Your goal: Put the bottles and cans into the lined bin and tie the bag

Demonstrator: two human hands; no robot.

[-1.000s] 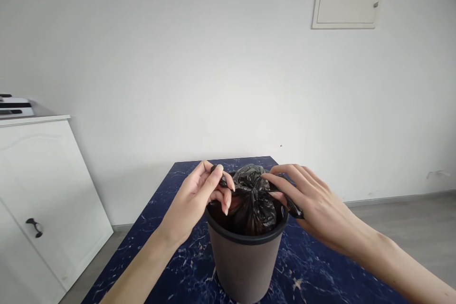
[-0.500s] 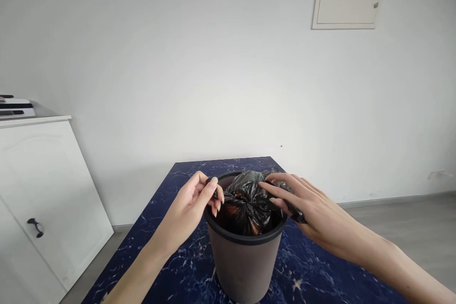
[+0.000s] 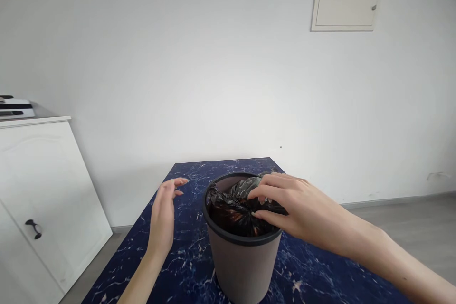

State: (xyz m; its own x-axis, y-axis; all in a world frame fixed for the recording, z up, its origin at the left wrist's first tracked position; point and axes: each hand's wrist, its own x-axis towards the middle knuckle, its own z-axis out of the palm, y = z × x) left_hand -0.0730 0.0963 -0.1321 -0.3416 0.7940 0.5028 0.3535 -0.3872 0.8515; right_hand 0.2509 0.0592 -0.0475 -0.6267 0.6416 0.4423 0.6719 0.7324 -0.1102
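Observation:
A black garbage bag [image 3: 233,213], tied in the middle, sits inside a grey-brown trash can [image 3: 245,266] with a black rim. Reddish-orange contents show dimly through the thin plastic. Over the right side of the can, my right hand [image 3: 285,197] has its thumb and curled fingers around the bag near the knot. Part of the bag is hidden behind that hand. My left hand [image 3: 166,211] is left of the can, apart from it, with fingers loosely bent and nothing in them.
The can stands on a table [image 3: 192,247] with a dark blue marbled top, against a white wall. At the left is a white cabinet [image 3: 53,190] with a black handle and a white-and-black device [image 3: 16,108] on top. A panel door [image 3: 345,7] is set in the wall.
My left hand has let go of its end of the bag and moved left, away from the can. That end dropped inside the rim. My right hand shifted left towards the knot.

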